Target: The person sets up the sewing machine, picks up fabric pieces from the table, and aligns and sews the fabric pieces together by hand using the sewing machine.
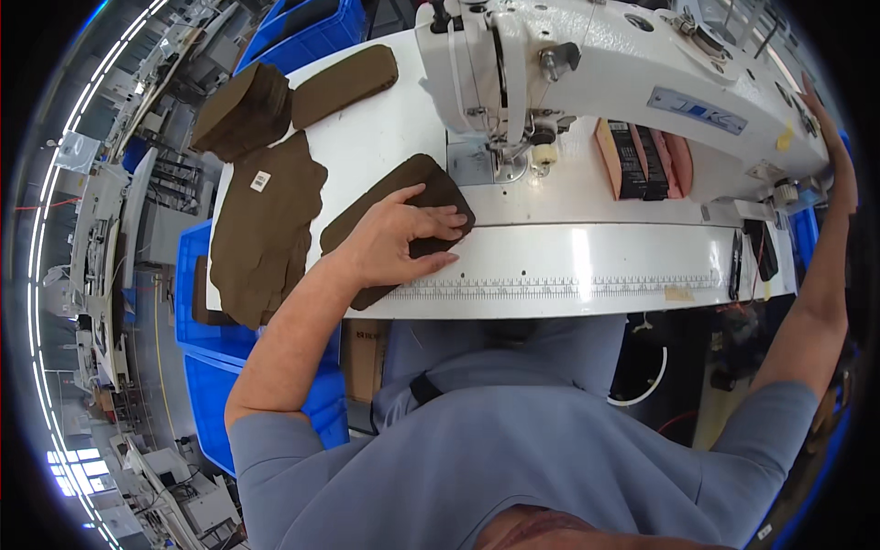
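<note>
My left hand (399, 236) rests on a dark brown fabric piece (426, 177) with rounded corners, its fingers spread and pressing lightly on top. The piece lies on the white table, its upper right end close to the presser foot (510, 165) of a white sewing machine (623, 55). Over at the far right, my right hand (830, 137) reaches to the machine's end, against the housing, with its visible fingers stretched out. Whatever its inner side touches is hidden. Under the needle area sits a metal plate (469, 163).
Brown fabric stacks (243, 110) and loose brown pieces (261, 229) lie on the left. A pink and black bundle (644, 160) sits beneath the machine arm. A printed ruler (568, 288) runs along the front edge. Blue bins (206, 330) stand left of the table.
</note>
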Available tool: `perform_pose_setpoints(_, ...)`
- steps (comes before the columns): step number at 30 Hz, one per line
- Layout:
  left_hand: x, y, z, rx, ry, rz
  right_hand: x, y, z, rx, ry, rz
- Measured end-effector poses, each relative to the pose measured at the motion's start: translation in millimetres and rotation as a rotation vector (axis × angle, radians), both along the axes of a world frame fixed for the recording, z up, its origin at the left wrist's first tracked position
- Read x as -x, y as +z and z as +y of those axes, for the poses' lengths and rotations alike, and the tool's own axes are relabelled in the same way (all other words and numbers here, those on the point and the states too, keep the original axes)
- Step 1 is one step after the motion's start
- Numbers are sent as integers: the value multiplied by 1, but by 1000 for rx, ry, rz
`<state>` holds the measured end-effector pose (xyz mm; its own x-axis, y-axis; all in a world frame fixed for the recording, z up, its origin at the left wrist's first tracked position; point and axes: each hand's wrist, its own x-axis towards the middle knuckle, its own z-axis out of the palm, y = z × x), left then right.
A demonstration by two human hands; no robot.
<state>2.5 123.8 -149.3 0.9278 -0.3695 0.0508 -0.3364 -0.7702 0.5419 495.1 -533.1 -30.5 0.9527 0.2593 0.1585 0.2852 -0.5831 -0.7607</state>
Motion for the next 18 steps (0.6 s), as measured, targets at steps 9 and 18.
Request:
perform_pose_setpoints(9, 3, -18, -9, 293, 207, -285, -1, 2, -19, 370, -14, -241)
perform_pose_setpoints(18, -3, -34, -20, -218, 345, -283, 0, 4, -18, 385, -16, -259)
